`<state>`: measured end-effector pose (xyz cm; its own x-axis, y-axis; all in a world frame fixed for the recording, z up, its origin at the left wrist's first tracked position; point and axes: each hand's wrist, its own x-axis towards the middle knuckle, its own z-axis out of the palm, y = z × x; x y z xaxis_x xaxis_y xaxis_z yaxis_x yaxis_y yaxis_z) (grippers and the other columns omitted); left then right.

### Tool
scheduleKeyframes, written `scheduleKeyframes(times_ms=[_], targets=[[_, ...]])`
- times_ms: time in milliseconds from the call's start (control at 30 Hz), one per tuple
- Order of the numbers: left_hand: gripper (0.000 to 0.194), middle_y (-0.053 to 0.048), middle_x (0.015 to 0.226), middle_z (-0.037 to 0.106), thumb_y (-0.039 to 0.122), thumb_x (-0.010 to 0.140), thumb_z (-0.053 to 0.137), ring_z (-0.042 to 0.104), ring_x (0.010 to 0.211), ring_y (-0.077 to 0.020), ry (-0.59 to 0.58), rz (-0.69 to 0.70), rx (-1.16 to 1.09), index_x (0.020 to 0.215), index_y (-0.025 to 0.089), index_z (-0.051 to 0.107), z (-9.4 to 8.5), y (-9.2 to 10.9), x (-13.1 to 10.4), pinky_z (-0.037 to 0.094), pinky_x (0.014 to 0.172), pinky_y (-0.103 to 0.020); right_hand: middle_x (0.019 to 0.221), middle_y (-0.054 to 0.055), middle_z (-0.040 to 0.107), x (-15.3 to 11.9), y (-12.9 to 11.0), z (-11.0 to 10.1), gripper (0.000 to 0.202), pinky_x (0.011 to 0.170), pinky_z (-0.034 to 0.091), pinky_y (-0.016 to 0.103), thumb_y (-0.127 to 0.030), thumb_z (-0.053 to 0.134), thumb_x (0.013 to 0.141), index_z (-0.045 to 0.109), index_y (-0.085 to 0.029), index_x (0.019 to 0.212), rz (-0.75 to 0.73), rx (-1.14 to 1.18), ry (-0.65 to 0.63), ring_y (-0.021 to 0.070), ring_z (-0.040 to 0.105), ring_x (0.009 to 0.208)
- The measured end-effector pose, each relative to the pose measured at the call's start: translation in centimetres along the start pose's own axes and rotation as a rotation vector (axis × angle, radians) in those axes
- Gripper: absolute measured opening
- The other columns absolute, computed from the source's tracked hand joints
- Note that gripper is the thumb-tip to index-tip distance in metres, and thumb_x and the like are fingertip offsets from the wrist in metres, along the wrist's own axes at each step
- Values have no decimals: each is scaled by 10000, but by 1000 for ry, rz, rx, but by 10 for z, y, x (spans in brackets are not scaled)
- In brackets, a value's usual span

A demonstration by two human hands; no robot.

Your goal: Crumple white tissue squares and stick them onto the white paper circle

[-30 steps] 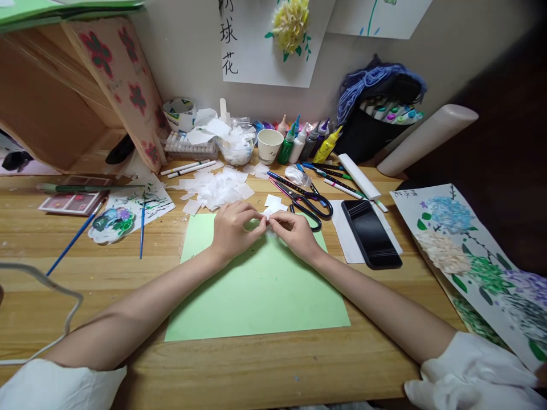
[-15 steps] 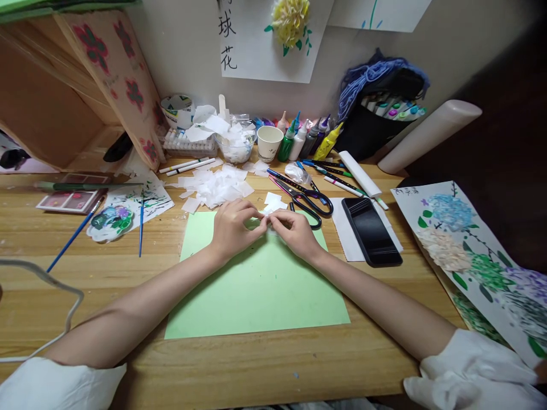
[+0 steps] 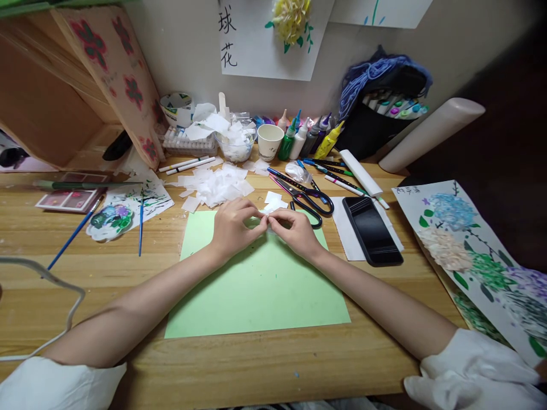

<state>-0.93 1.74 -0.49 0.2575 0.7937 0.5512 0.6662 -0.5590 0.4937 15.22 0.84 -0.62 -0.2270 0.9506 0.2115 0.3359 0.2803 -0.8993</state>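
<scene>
Over the far edge of a light green sheet of paper (image 3: 260, 290), my left hand (image 3: 234, 226) and my right hand (image 3: 294, 230) meet at the fingertips. Both are closed in a pinch, thumb against forefinger. A small bit of white paper shows faintly between them, mostly hidden by the fingers. Just beyond the fingertips lie some loose white paper squares (image 3: 274, 203). A heap of white paper pieces (image 3: 220, 185) sits past my left hand. Black-handled scissors (image 3: 305, 196) lie beyond my right hand.
A black phone (image 3: 372, 230) rests on white paper at the right, near a flower picture (image 3: 482, 256). Behind stand a paper cup (image 3: 269, 142), paint bottles (image 3: 298, 140) and a black marker bag (image 3: 371, 128). Brushes and a paint palette (image 3: 110, 221) lie left; a white cable (image 3: 72, 302) crosses the left edge.
My hands stay pinched together in almost the same place, with only a slight shift of the fingertips. The view has tilted down very slightly.
</scene>
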Motion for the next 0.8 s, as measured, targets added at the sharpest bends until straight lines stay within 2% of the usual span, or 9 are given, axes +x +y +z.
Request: scheduleKeyframes(times_ms=[333,633,800], targets=[[160,-23,708,636,320,759,593,556,694,-149,-8,8,1,686,194,659,0,0,0,384,644,-287,774,45,684,1,3,0,159,651,453,284,-247,543,793,680,-172,768,14,25,10,160,592,709],[182,-32,883,661,276,773,579,576,822,-161,-43,89,-14,919,198,655,-2,2,0,400,707,-289,792,48,697,3,5,0,178,684,476,272,-255,549,796,707,-173,787,62,164,24,161,625,757],[138,-20,833,673,273,809,553,580,772,-148,-24,99,-26,871,205,656,-1,0,-1,391,690,-281,786,43,689,2,4,1,191,631,463,260,-264,544,798,712,-172,804,32,118,24,156,606,717]])
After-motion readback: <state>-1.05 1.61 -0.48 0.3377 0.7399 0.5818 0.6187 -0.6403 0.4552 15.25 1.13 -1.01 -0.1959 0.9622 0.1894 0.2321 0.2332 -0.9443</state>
